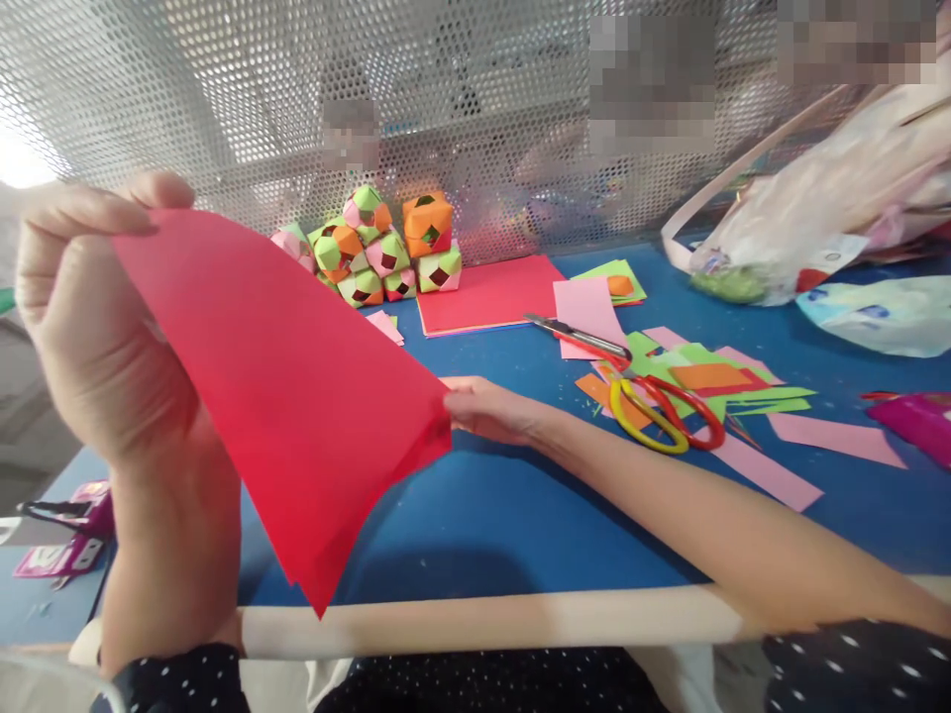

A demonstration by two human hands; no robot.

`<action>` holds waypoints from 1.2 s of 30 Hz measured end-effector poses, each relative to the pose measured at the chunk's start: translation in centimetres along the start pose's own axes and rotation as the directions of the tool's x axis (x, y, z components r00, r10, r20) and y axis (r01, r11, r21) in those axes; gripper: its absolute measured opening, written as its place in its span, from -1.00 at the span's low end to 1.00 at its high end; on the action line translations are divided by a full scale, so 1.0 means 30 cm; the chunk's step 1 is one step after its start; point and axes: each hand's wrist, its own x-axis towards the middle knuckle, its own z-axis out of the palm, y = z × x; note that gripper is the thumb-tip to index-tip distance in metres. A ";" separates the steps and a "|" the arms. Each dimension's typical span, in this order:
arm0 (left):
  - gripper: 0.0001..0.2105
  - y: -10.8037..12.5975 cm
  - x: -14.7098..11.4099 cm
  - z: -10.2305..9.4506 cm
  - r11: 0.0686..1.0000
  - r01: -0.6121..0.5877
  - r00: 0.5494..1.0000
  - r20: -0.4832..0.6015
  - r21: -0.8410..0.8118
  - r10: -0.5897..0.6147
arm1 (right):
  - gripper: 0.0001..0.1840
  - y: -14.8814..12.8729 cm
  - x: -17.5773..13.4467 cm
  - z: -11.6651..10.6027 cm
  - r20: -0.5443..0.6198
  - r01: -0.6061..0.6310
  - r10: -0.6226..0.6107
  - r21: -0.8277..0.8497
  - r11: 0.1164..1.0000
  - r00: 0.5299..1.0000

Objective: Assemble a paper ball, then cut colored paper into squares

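Observation:
A sheet of red paper is held up slantwise above the blue table, bent over on itself with a pointed corner hanging down at the bottom. My left hand, raised close to the camera, pinches its upper left corner. On the other side my right hand grips the paper's right edge between thumb and fingers. Scissors with yellow and red handles lie to the right of my right hand, beside a paper cutter knife. Both are on or near coloured paper scraps.
Several folded paper balls and cubes are stacked at the back against a perforated metal screen. A red paper stack lies next to them. Plastic bags rest at the back right. Pink packaging sits at far left.

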 end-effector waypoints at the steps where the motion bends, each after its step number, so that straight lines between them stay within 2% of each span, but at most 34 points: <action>1: -0.74 -0.008 0.016 0.002 0.999 -0.006 1.000 0.029 -0.051 0.007 | -0.24 -0.005 -0.021 -0.004 0.002 -0.009 0.009 0.050 0.999 1.000; 3: -0.75 -0.036 0.051 0.001 0.995 0.033 0.998 0.055 -0.089 -0.028 | -0.32 -0.017 -0.069 -0.026 -0.035 -0.031 0.035 0.125 0.992 0.999; 5: -0.73 -0.083 0.085 -0.007 0.985 0.159 0.987 0.036 -0.072 -0.157 | -0.41 -0.026 -0.114 -0.057 -0.105 -0.051 0.070 0.171 0.984 0.992; 7: -0.79 -0.149 0.109 -0.018 0.959 0.251 0.968 0.051 -0.135 -0.246 | -0.47 -0.020 -0.149 -0.089 -0.193 -0.070 0.106 0.188 0.980 0.975; 9: -0.87 -0.230 0.110 -0.033 0.876 0.473 0.874 0.173 -0.094 -0.454 | -0.47 0.002 -0.177 -0.118 -0.286 -0.093 0.141 0.176 0.980 0.948; 11: -0.90 -0.317 0.079 -0.051 0.815 0.579 0.799 0.214 -0.021 -0.562 | -0.45 0.034 -0.201 -0.140 -0.363 -0.132 0.176 0.141 0.981 0.915; 12: -0.86 -0.360 0.053 -0.062 0.795 0.607 0.777 0.203 0.012 -0.596 | -0.43 0.052 -0.212 -0.148 -0.389 -0.160 0.194 0.118 0.980 0.901; 15: -0.57 -0.461 -0.043 -0.097 0.665 0.709 0.666 0.086 0.235 -0.741 | -0.37 0.094 -0.244 -0.163 -0.421 -0.236 0.235 0.051 0.970 0.876; 17: -0.43 -0.497 -0.093 -0.116 0.629 0.728 0.632 0.089 0.274 -0.770 | -0.40 0.111 -0.257 -0.168 -0.420 -0.259 0.244 0.023 0.966 0.874; 20: -0.39 -0.512 -0.113 -0.132 0.633 0.720 0.642 0.073 0.284 -0.763 | -0.47 0.119 -0.262 -0.172 -0.414 -0.254 0.229 -0.003 0.967 0.881; 24: -0.36 -0.529 -0.076 -0.141 0.680 0.668 0.707 0.025 0.302 -0.706 | -0.46 0.115 -0.256 -0.179 -0.426 -0.217 0.165 -0.076 0.973 0.890; 28: -0.32 -0.577 -0.049 -0.168 0.705 0.612 0.761 -0.025 0.358 -0.649 | -0.41 0.090 -0.265 -0.199 -0.495 -0.223 0.089 -0.219 0.950 0.864; 30: -0.33 -0.588 -0.048 -0.179 0.736 0.479 0.846 -0.026 0.478 -0.533 | -0.38 0.061 -0.272 -0.214 -0.529 -0.241 0.057 -0.286 0.927 0.847; 31: -0.36 -0.584 -0.050 -0.179 0.742 0.361 0.890 0.028 0.565 -0.455 | -0.38 0.042 -0.275 -0.220 -0.538 -0.249 0.029 -0.342 0.906 0.842; 32: -0.40 -0.571 -0.054 -0.172 0.734 0.214 0.914 0.132 0.644 -0.383 | -0.38 0.019 -0.277 -0.224 -0.536 -0.251 -0.011 -0.412 0.876 0.844; 33: -0.45 -0.551 -0.061 -0.158 0.712 0.037 0.905 0.279 0.701 -0.322 | -0.39 -0.006 -0.276 -0.225 -0.521 -0.242 -0.067 -0.501 0.831 0.851; 34: -0.50 -0.523 -0.070 -0.137 0.713 -0.101 0.838 0.445 0.694 -0.314 | -0.40 -0.032 -0.274 -0.222 -0.490 -0.213 -0.139 -0.593 0.776 0.860; 36: -0.49 -0.457 -0.094 -0.077 0.741 -0.347 0.632 0.727 0.575 -0.268 | -0.42 -0.089 -0.265 -0.205 -0.391 -0.110 -0.300 -0.749 0.654 0.870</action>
